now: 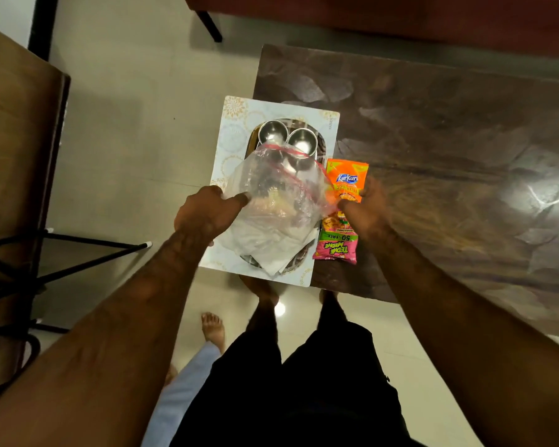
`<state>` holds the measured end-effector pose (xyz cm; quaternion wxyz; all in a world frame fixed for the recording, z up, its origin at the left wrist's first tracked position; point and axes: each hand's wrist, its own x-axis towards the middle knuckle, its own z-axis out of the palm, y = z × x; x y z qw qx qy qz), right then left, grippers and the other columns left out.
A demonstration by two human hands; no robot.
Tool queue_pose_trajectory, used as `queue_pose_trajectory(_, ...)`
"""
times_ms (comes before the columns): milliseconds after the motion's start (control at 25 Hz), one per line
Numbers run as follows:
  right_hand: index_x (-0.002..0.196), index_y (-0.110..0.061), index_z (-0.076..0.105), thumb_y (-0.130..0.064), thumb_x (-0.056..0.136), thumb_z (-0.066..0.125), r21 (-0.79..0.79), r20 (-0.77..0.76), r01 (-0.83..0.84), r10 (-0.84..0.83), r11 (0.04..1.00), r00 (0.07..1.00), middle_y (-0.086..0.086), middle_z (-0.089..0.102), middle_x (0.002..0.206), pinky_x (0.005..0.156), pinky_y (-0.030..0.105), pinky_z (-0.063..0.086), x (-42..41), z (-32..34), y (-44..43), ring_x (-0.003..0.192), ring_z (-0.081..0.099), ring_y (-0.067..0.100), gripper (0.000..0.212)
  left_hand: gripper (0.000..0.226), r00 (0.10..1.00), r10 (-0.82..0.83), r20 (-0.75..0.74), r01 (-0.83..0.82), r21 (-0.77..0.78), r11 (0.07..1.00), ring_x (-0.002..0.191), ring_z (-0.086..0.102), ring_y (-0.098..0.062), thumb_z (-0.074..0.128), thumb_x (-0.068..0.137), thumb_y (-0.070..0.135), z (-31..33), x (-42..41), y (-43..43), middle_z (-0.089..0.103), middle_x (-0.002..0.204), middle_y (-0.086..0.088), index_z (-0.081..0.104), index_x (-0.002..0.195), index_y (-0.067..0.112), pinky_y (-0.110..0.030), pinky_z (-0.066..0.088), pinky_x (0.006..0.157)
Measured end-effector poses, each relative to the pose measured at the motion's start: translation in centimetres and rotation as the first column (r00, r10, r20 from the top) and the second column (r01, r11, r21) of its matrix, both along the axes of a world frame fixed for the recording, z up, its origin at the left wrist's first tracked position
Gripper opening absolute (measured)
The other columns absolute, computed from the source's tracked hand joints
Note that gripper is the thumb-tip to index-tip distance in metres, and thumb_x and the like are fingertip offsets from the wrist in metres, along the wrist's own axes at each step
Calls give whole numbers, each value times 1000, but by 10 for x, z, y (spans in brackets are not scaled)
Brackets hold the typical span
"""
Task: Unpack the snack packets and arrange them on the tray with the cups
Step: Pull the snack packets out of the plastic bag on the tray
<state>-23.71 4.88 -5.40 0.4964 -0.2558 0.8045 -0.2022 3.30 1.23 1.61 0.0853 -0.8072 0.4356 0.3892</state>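
A clear plastic bag [273,204] with a red zip line is held up over the tray [322,144]; blurred packets show inside it. My left hand [207,212] grips its left side and my right hand [365,204] pinches its right edge. Two steel cups [271,131] [302,140] stand at the tray's far end, partly behind the bag. An orange Kurkure packet [347,175] and a pink packet [336,246] lie on the table just right of the tray, under my right hand.
The tray rests on a white patterned mat [236,124] at the dark brown table's [449,140] left edge. A wooden piece [17,130] and black metal legs [62,253] stand to the left. Another person's foot [213,327] is on the floor.
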Motion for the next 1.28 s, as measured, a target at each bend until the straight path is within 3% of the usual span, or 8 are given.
queue_pose_trajectory(80,162,-22,38,-32,92,80,-88,178,-25,41,996,983,-1,59,142,102,39,56,11,23,-14,124,63,19,82,41,920,269,-285,-279,4,960,91,67,-30,72,72,48,6,-5,-4,66,101,-3,64,93,14,-40,61,55)
queue_pose_trajectory(200,145,-36,55,-49,96,73,-51,439,-86,99,995,893,-3,68,138,79,28,58,31,58,-30,116,68,17,54,5,731,429,-530,-477,51,877,84,66,-32,69,77,15,14,-11,-9,66,85,-8,66,81,14,-35,56,54)
queue_pose_trajectory(400,150,-25,59,-35,102,69,-127,678,-156,200,980,708,0,74,138,95,33,62,74,81,-26,125,73,20,50,40,525,424,-738,-542,95,835,90,71,-24,63,84,11,36,-37,-8,69,107,-7,51,118,29,-33,59,64)
queue_pose_trajectory(560,144,-19,63,-16,98,73,-212,594,-152,251,965,764,8,74,136,107,43,59,89,89,-27,126,72,29,47,30,472,421,-775,-575,92,813,106,70,-32,57,96,24,45,-49,-6,71,116,-14,61,124,14,-49,57,93)
queue_pose_trajectory(800,100,-7,76,-2,93,60,-202,521,4,104,979,847,8,76,82,78,37,59,86,107,-26,75,73,24,18,28,720,195,-666,-420,-195,887,101,70,-24,61,93,41,70,-66,3,73,108,-5,67,106,17,-40,57,89)
queue_pose_trajectory(960,108,1,76,-1,98,56,-180,564,12,93,984,821,27,78,110,97,53,62,74,122,-19,105,76,46,23,45,544,290,-788,-447,20,894,100,73,-23,74,81,51,91,-79,30,74,110,-3,59,112,23,-46,59,87)
queue_pose_trajectory(1160,117,-18,54,-6,88,65,-254,455,-128,235,959,859,8,66,104,60,22,57,62,144,2,83,67,17,33,35,467,188,-864,-365,5,931,103,74,-23,84,72,39,111,-78,78,75,109,3,66,102,47,-50,60,74)
queue_pose_trajectory(1280,130,-20,62,-6,84,67,-313,253,-279,362,908,897,13,63,130,92,35,62,60,162,24,112,68,27,48,58,508,163,-846,-387,-56,920,107,70,-30,81,68,10,117,-76,103,70,116,-7,60,117,31,-58,58,80)
